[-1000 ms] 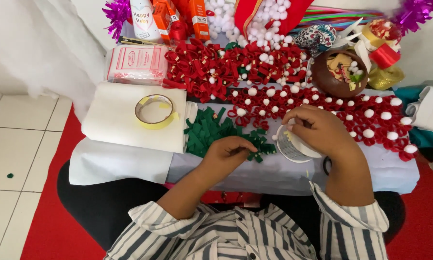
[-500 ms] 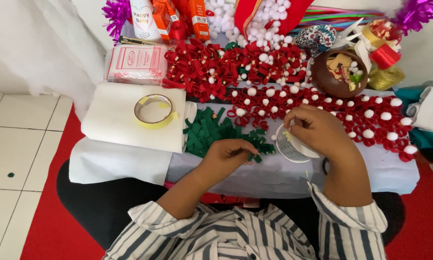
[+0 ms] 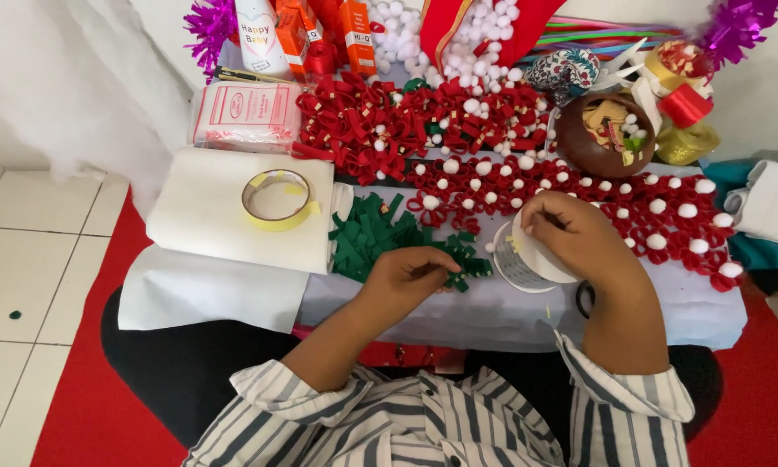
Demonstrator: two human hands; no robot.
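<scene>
- Setting: you sit at a low work surface under a white cloth [image 3: 493, 316], with white floor tiles [image 3: 26, 251] and red mat [image 3: 86, 406] to your left.
- Flat white packet with red print [image 3: 245, 115]: far left of the surface, lying flat, beside the heap of red ribbon loops [image 3: 363, 130].
- Orange cartons [image 3: 354, 33]: upright at the far edge, next to a white bottle [image 3: 257, 35] and purple tinsel [image 3: 209, 22].
- Yellow tape roll [image 3: 277, 199]: flat on a folded white sheet [image 3: 233, 220], left of the green pieces.
- Left hand [image 3: 406, 278]: your palm faces down, fingers curled in, tips pinching a small green felt piece [image 3: 452, 278] at the near edge of the green felt pile [image 3: 380, 235].
- Right hand [image 3: 575, 238]: your fingers are bent over the top of a white tape roll [image 3: 527, 259], thumb and fingertips closed at its rim; whether they have hold of a loose end cannot be told.
- Brown bowl [image 3: 598, 138]: far right, holding mixed scraps and a few white pompoms.
- Red ribbon flowers with white pompom centres [image 3: 666, 216]: laid in rows across the cloth, just beyond your right hand.
- Loose white pompoms [image 3: 415, 39]: heaped at the far edge behind the red loops.
- Red and gold ribbon spools [image 3: 687, 104]: right of the bowl.
</scene>
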